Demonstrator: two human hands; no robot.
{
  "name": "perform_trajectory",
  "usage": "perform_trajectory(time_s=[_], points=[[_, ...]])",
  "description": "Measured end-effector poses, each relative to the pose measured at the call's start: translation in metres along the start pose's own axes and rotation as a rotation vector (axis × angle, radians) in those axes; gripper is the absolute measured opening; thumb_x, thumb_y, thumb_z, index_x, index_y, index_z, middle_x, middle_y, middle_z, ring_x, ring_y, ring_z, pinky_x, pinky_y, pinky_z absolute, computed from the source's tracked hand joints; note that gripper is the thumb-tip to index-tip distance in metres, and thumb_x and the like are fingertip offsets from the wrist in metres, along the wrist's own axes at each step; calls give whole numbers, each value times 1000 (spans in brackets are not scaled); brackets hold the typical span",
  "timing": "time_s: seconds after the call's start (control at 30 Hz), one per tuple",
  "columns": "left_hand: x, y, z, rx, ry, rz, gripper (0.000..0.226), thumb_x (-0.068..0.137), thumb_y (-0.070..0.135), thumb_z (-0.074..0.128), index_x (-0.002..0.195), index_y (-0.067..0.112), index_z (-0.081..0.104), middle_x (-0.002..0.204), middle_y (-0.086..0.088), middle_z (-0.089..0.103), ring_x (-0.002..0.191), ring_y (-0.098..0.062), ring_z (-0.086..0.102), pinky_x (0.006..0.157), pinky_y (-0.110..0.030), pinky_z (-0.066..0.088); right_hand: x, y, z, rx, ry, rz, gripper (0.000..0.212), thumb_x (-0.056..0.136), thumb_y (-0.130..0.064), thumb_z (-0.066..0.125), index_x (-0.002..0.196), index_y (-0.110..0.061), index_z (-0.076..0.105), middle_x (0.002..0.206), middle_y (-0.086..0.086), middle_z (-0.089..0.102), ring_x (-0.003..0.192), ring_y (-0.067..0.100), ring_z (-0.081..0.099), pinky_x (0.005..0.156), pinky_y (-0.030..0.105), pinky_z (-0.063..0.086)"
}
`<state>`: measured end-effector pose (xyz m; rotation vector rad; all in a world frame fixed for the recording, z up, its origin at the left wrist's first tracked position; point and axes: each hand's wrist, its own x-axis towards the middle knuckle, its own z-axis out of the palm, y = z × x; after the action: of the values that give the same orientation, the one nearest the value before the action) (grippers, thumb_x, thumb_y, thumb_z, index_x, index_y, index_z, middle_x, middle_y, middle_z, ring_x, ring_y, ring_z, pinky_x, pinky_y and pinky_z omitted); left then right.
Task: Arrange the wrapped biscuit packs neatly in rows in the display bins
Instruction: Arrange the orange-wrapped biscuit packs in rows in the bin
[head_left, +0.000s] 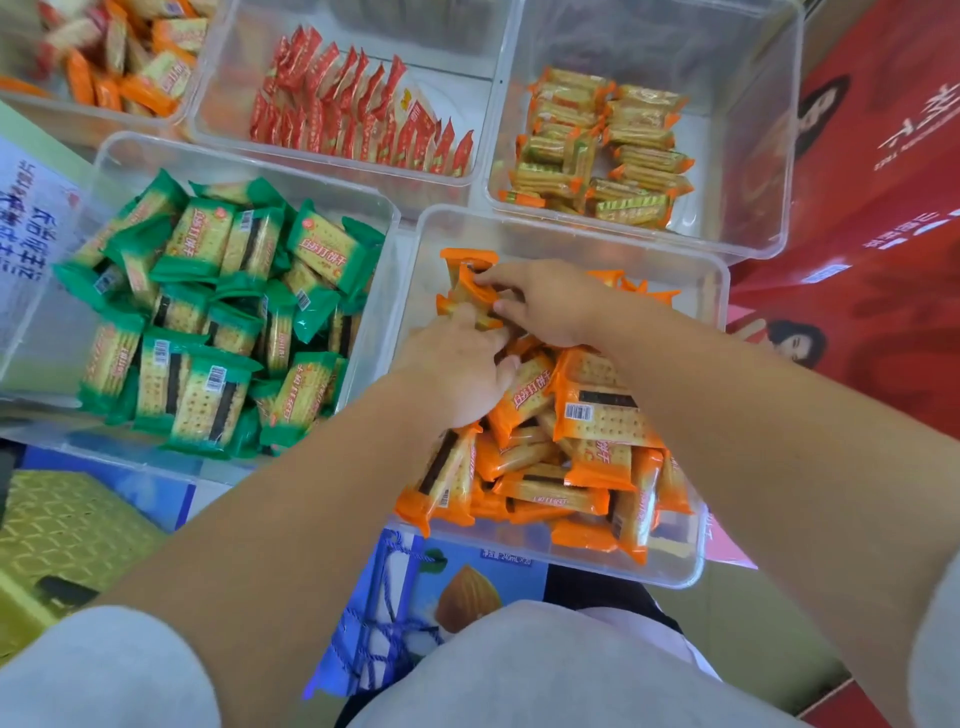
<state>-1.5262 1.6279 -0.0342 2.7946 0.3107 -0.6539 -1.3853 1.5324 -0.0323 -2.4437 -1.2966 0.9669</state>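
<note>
Pose: held both forearms over the near bin (571, 234); pinched upright orange packs (460, 275) with right hand (545, 306), curled fingers of left hand (457, 364) round them.

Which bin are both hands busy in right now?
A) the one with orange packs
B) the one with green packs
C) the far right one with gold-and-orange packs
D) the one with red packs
A: the left hand and right hand both grip orange-wrapped biscuit packs inside the near clear bin.
</note>
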Motion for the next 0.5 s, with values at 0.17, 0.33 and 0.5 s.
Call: perform_trajectory(time_s=[0.17,0.33,0.5], points=[[5,-4,-18,52,71,-36,35,102,18,42,132,25,59,111,-9,54,100,-30,59,79,-38,49,-1,8,16,50,193,-6,19,97,-29,62,113,-19,63,107,4,70,98,28,61,71,32,40],[25,-2,-44,258,25,14,32,97,18,55,128,17,61,123,-14,51,109,-38,59,83,-45,51,-2,9,21,29,261,-4,18,89,-31,69,104,-22,64,103,1,69,95,27,62,72,35,46],[29,-12,-55,449,-37,175,27,91,12,56,116,16,62,108,-10,60,101,-32,61,72,-41,50,-3,9,20,74,253,10,33,86,-42,72,112,-24,62,108,-2,71,100,25,64,78,36,50]])
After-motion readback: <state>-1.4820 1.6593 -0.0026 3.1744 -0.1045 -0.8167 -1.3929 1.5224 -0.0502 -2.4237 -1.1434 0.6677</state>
